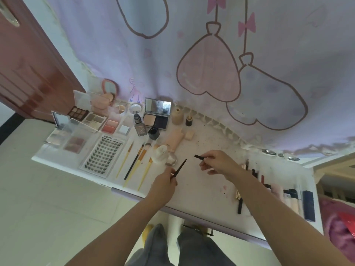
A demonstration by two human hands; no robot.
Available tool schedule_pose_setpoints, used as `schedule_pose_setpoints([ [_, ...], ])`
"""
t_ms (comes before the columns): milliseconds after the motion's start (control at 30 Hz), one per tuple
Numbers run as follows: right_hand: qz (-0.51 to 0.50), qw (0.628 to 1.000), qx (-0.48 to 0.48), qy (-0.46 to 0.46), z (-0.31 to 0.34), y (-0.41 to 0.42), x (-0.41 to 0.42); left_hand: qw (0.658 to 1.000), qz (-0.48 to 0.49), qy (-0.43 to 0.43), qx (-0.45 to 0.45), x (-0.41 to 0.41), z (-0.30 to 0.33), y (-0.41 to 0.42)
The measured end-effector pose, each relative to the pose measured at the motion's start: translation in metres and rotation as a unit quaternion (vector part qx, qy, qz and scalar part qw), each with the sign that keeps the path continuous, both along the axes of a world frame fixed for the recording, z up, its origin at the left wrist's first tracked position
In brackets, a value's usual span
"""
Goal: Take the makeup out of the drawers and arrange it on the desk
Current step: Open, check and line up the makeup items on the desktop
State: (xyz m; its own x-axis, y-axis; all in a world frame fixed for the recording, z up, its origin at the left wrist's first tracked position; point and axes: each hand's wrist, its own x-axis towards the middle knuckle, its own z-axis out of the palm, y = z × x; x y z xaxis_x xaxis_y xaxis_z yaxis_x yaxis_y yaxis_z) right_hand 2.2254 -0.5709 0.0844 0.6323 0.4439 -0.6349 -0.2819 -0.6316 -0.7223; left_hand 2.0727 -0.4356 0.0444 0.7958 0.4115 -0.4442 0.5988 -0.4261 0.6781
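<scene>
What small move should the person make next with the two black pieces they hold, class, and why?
Probably bring the hands together and slide the cap in the right hand back onto the thin black pencil in the left hand. The two pieces are apart above the desk, and the laid-out brushes suggest it then goes down in a row.

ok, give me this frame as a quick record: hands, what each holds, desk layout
left hand: pinches thin black pencil, tip pointing up and away
right hand: pinches short black cap
pencil and cap: apart, above the desk
desk left: open palettes, lash tray, brushes in a row
desk right: tubes and sticks lined up at the edge
</scene>
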Motion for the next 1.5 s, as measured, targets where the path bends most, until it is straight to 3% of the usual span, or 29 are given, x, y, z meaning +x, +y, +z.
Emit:
schedule_pose_setpoints([
  [100, -0.007, 0.999, -0.036, -0.031, -0.018, 0.004, 0.000, 0.994, 0.012, 0.002, 0.109, 0.008, -0.006, -0.006],
  [233, 0.008, 0.990, -0.085, -0.110, -0.038, 0.008, 0.006, 0.958, -0.025, 0.017, 0.287, 0.017, -0.023, -0.015],
  [367, 0.046, 0.972, -0.137, -0.183, -0.049, 0.016, 0.009, 0.940, -0.016, 0.046, 0.337, 0.020, -0.039, -0.018],
  [633, 0.210, 0.931, -0.211, -0.211, -0.051, 0.039, -0.020, 0.939, -0.012, 0.031, 0.341, 0.011, -0.039, -0.013],
  [867, 0.231, 0.920, -0.219, -0.227, -0.055, 0.053, -0.046, 0.937, -0.054, 0.010, 0.346, 0.007, -0.033, 0.001],
  [1100, 0.196, 0.929, -0.215, -0.229, -0.049, 0.046, -0.044, 0.940, -0.061, -0.031, 0.334, 0.002, -0.026, 0.006],
  [1233, 0.146, 0.930, -0.228, -0.248, -0.032, 0.001, -0.013, 0.933, -0.085, -0.145, 0.319, 0.004, -0.010, -0.014],
  [1333, 0.096, 0.928, -0.258, -0.250, -0.018, -0.047, 0.022, 0.927, -0.155, -0.212, 0.268, 0.025, -0.004, -0.054],
  [1400, 0.069, 0.927, -0.276, -0.246, -0.011, -0.073, 0.041, 0.927, -0.207, -0.189, 0.250, 0.050, -0.004, -0.087],
  [1500, 0.053, 0.930, -0.274, -0.240, -0.005, -0.098, 0.057, 0.939, -0.236, -0.086, 0.236, 0.089, -0.008, -0.131],
])
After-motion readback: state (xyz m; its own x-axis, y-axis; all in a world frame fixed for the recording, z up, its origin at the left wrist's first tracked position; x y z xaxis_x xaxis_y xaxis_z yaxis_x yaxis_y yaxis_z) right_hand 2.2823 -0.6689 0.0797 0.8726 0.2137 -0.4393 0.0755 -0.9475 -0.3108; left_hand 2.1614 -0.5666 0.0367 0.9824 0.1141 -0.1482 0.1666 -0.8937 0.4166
